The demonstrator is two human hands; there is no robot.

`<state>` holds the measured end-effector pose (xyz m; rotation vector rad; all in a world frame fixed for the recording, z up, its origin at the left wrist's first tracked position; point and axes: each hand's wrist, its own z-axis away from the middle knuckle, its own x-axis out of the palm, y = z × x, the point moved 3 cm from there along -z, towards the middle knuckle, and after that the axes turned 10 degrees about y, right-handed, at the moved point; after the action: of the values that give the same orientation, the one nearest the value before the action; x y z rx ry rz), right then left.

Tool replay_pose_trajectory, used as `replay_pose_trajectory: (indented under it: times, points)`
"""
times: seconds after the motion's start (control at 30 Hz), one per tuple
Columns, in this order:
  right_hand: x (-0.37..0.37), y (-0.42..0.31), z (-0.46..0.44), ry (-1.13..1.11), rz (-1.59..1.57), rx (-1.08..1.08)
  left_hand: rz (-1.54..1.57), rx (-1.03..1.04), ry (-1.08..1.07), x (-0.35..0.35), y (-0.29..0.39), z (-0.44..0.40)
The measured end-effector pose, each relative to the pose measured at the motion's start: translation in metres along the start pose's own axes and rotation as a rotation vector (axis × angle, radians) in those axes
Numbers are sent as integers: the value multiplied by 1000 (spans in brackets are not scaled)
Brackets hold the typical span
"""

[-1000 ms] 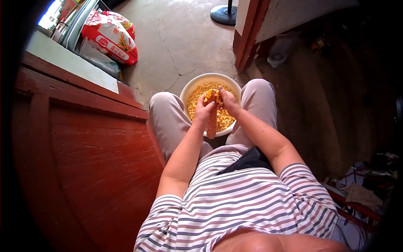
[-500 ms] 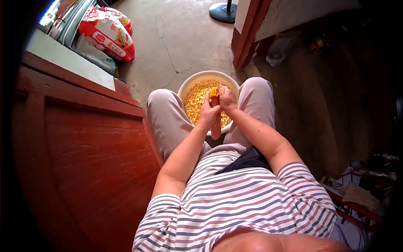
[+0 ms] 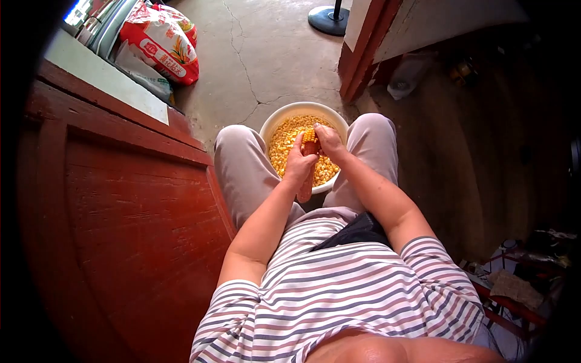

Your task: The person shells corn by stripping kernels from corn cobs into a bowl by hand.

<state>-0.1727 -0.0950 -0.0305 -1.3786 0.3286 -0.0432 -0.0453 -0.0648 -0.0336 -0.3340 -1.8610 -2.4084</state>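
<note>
Both my hands are closed around a corn cob (image 3: 306, 185) above a white basin (image 3: 277, 113) of loose yellow kernels (image 3: 282, 142). My left hand (image 3: 298, 164) wraps the cob's middle, its thumb lying up along the side. My right hand (image 3: 328, 143) grips the far end, fingers pressed on the rows of yellow kernels that remain there. The near part of the cob is bare and reddish, and it points toward my body. The basin stands between my knees.
A red wooden door (image 3: 142, 224) is close on my left. Red-and-white bags (image 3: 162, 51) lie at the far left. A black round stand base (image 3: 328, 20) and a red door frame (image 3: 362, 66) are ahead. Cluttered items (image 3: 514, 287) sit at lower right.
The cob's bare near end has swung slightly left and tilts more. My right hand has shifted a little on the far end. The whole view has moved slightly.
</note>
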Motion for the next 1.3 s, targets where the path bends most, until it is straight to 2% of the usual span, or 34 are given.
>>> replay_pose_trajectory:
  times: [0.03,0.1,0.13,0.2,0.23,0.3,0.33,0.4,0.47,0.6,0.63,0.7,0.73,0.77,0.8,0.83,0.9,0.93,1.03,1.17,1.27,1.3]
  points:
    - [3,10,-3,-1,0,0,24,-41,15,0,-1,0]
    - [4,9,-4,162,253,-420,48,-82,32,-1,0,-2]
    - [4,15,-6,161,253,-420,63,-80,15,-2,1,-3]
    - [2,5,-1,103,84,-213,82,-76,3,-1,6,-3]
    - [0,-5,2,100,83,-215,109,-76,-7,0,9,-2]
    - [0,-18,12,-81,-16,178,140,-73,-15,1,11,-2]
    - [2,-16,13,-82,-13,178,100,-90,-1,1,10,0]
    - [5,-18,13,15,252,-140,61,-109,11,1,13,3]
    - [5,-15,11,51,267,-184,109,-214,-9,3,16,6]
    - [5,-7,6,161,246,-306,295,-257,-18,5,19,7]
    - [4,-5,4,158,246,-310,277,-229,-24,5,19,7]
    - [4,-8,7,1,-129,41,263,-198,-28,5,21,7]
    - [1,-9,9,-53,-122,222,181,-113,-39,6,23,8]
    - [1,-7,8,-55,-119,221,98,-30,-50,7,26,9]
    - [1,-6,5,-28,-3,106,-47,14,-33,6,26,10]
    - [1,-6,4,0,114,-9,-44,14,-35,7,17,9]
    - [1,-6,5,69,205,-75,-197,164,31,11,7,6]
    - [1,-7,5,135,293,-142,-204,130,23,9,0,4]
    - [2,-3,4,261,279,-261,-169,35,40,11,6,8]
    - [1,3,-1,293,294,-309,-28,-17,29,12,11,11]
    - [-1,1,-2,228,143,-299,-26,2,28,11,18,12]
    - [-1,5,-2,139,42,-139,25,29,27,12,20,13]
